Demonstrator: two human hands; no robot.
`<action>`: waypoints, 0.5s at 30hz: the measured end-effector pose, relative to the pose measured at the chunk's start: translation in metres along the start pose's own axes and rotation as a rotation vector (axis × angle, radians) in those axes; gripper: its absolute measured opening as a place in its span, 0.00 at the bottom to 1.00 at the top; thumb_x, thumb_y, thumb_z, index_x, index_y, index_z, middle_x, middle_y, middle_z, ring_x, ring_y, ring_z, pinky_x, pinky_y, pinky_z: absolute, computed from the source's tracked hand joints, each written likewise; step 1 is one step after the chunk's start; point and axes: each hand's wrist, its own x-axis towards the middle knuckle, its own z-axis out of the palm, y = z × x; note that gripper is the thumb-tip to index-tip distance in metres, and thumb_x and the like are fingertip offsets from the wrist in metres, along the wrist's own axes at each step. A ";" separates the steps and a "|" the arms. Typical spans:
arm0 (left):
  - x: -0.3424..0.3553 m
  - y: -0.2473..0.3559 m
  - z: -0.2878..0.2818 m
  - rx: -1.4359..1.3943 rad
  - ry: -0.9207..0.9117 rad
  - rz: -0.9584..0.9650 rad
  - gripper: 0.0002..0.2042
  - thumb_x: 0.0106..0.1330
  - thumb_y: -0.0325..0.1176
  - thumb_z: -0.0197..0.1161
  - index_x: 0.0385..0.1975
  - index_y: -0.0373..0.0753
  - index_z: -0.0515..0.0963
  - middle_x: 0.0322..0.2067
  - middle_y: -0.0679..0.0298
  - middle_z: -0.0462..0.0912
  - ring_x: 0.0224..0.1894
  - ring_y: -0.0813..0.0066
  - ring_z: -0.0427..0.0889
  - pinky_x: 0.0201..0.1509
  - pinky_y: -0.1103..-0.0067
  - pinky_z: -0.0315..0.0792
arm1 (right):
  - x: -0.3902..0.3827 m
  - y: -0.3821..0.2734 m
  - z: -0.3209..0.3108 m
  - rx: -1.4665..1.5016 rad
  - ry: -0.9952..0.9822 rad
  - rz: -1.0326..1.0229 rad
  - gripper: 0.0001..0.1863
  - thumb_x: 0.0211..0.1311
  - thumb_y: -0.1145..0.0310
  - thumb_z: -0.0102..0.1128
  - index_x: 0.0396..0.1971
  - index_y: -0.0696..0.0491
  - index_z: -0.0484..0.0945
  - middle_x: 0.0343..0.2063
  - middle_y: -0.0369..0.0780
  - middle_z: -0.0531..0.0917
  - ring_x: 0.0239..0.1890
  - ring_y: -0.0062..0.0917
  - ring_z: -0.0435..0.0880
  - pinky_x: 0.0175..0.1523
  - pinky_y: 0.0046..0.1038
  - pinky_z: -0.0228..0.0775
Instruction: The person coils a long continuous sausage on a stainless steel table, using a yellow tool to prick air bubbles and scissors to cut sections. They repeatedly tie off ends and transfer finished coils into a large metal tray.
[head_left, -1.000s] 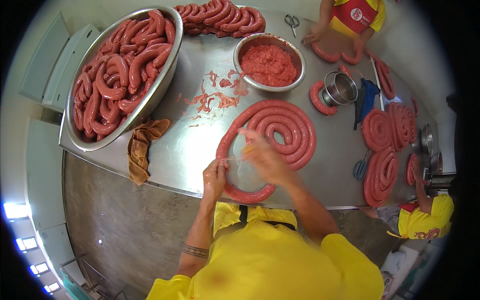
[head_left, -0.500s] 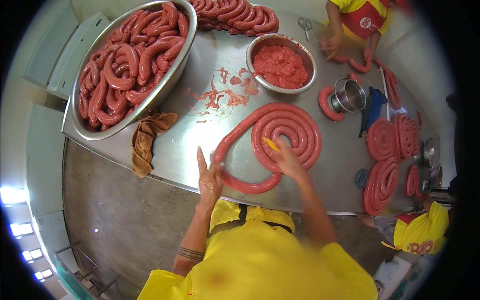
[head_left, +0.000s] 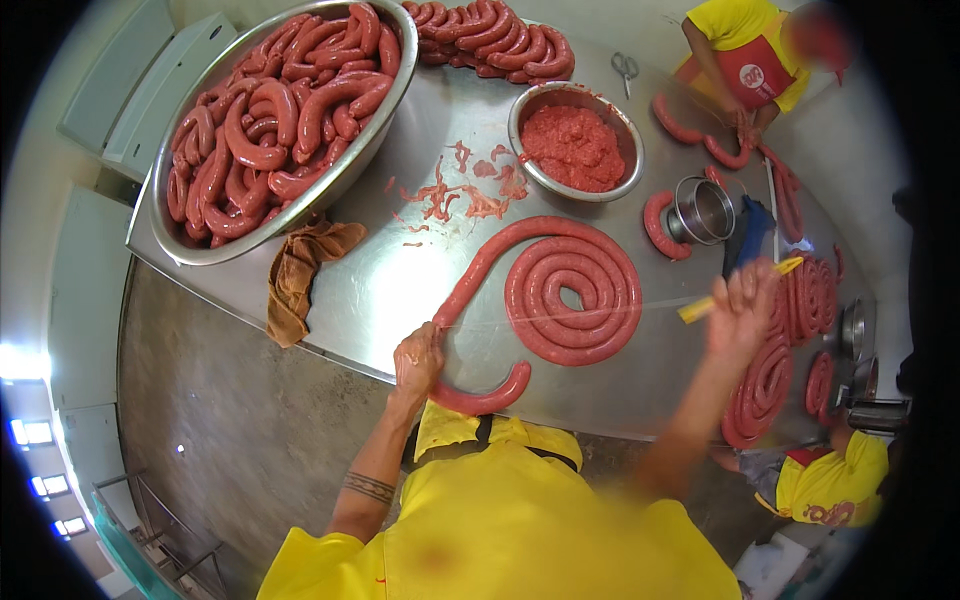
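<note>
My left hand (head_left: pixel 421 355) is closed on the long pink sausage (head_left: pixel 468 284) at the lower left of its loose loop, whose short end (head_left: pixel 495 398) curves along the table's front edge. My right hand (head_left: pixel 742 305) is raised to the right, fingers curled round a flat yellow object (head_left: pixel 698 308). A thin pale string stretches from it across the sausage coil (head_left: pixel 540 310) to my left hand. More coils (head_left: pixel 755 395) lie to the right of my right hand.
On the steel table (head_left: pixel 370 300) are a large tub of links (head_left: pixel 260 130), stacked links (head_left: pixel 500 40), a bowl of minced meat (head_left: pixel 570 145), scissors (head_left: pixel 625 70), a pot (head_left: pixel 705 210), scraps and a brown cloth (head_left: pixel 300 275). Co-workers stand at upper right (head_left: pixel 745 55) and lower right (head_left: pixel 830 480).
My right hand has swung up and to the right from the middle of the loop, drawing the string out long. My left hand keeps hold near the same spot on the sausage.
</note>
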 end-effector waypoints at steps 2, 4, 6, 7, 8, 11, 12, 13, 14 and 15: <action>0.005 -0.008 0.006 -0.429 0.005 -0.304 0.05 0.70 0.28 0.56 0.31 0.37 0.75 0.22 0.55 0.79 0.30 0.57 0.82 0.36 0.66 0.77 | -0.010 -0.023 -0.074 -0.420 -0.054 0.017 0.05 0.74 0.68 0.50 0.34 0.47 0.73 0.23 0.30 0.72 0.20 0.15 0.66 0.23 0.17 0.59; 0.006 -0.014 -0.001 -1.370 -0.075 -0.987 0.06 0.73 0.28 0.54 0.32 0.38 0.75 0.21 0.59 0.79 0.29 0.62 0.82 0.38 0.69 0.78 | -0.029 0.002 -0.132 -0.762 -0.107 0.589 0.06 0.77 0.63 0.49 0.46 0.47 0.73 0.21 0.29 0.69 0.21 0.10 0.66 0.23 0.16 0.58; 0.001 -0.007 -0.011 -1.348 -0.070 -0.865 0.09 0.75 0.30 0.52 0.32 0.37 0.76 0.29 0.61 0.81 0.32 0.66 0.82 0.40 0.70 0.78 | -0.040 0.055 -0.147 -0.979 -0.224 0.870 0.11 0.77 0.65 0.49 0.55 0.47 0.69 0.24 0.31 0.70 0.22 0.11 0.66 0.26 0.17 0.61; -0.002 -0.001 -0.019 -1.305 -0.029 -0.812 0.10 0.76 0.32 0.52 0.32 0.37 0.77 0.33 0.62 0.82 0.33 0.68 0.82 0.41 0.70 0.78 | -0.035 0.088 -0.137 -1.079 -0.294 0.695 0.14 0.77 0.66 0.48 0.58 0.49 0.66 0.27 0.33 0.73 0.25 0.17 0.71 0.30 0.21 0.65; -0.007 0.007 -0.026 -1.278 -0.006 -0.803 0.12 0.77 0.33 0.51 0.32 0.36 0.77 0.37 0.63 0.83 0.34 0.70 0.82 0.43 0.70 0.78 | -0.028 0.122 -0.115 -1.232 -0.317 0.554 0.17 0.76 0.67 0.46 0.61 0.50 0.64 0.30 0.35 0.76 0.27 0.23 0.76 0.34 0.25 0.70; -0.023 0.031 -0.044 0.002 0.134 -0.034 0.08 0.71 0.31 0.59 0.32 0.34 0.80 0.53 0.48 0.75 0.56 0.48 0.75 0.60 0.54 0.69 | -0.005 0.200 -0.019 -1.190 -0.726 0.014 0.19 0.68 0.71 0.53 0.58 0.56 0.69 0.41 0.48 0.82 0.40 0.39 0.84 0.49 0.37 0.73; -0.025 0.037 -0.046 0.157 0.189 0.178 0.06 0.68 0.29 0.61 0.32 0.33 0.80 0.54 0.45 0.71 0.56 0.44 0.72 0.59 0.51 0.65 | -0.001 0.214 0.013 -1.290 -1.092 -0.039 0.17 0.68 0.73 0.54 0.55 0.57 0.69 0.43 0.48 0.80 0.43 0.36 0.81 0.50 0.34 0.71; -0.029 0.041 -0.048 0.212 0.245 0.294 0.05 0.65 0.28 0.63 0.33 0.32 0.80 0.56 0.42 0.67 0.56 0.40 0.68 0.58 0.48 0.62 | -0.001 0.219 0.039 -1.310 -1.481 -0.180 0.15 0.67 0.75 0.55 0.53 0.58 0.69 0.44 0.47 0.78 0.45 0.34 0.78 0.51 0.31 0.70; -0.030 0.043 -0.048 0.124 0.313 0.183 0.05 0.65 0.28 0.63 0.33 0.32 0.80 0.53 0.43 0.68 0.53 0.42 0.69 0.56 0.49 0.63 | -0.006 0.217 0.057 -1.263 -1.494 0.102 0.14 0.67 0.75 0.55 0.52 0.58 0.70 0.44 0.47 0.79 0.45 0.35 0.78 0.50 0.32 0.70; -0.032 0.043 -0.048 0.047 0.320 0.034 0.05 0.66 0.27 0.62 0.33 0.32 0.80 0.51 0.44 0.69 0.50 0.44 0.70 0.54 0.51 0.64 | -0.014 0.211 0.071 -1.147 -1.507 0.304 0.14 0.67 0.76 0.56 0.50 0.58 0.71 0.43 0.48 0.79 0.45 0.36 0.78 0.50 0.32 0.71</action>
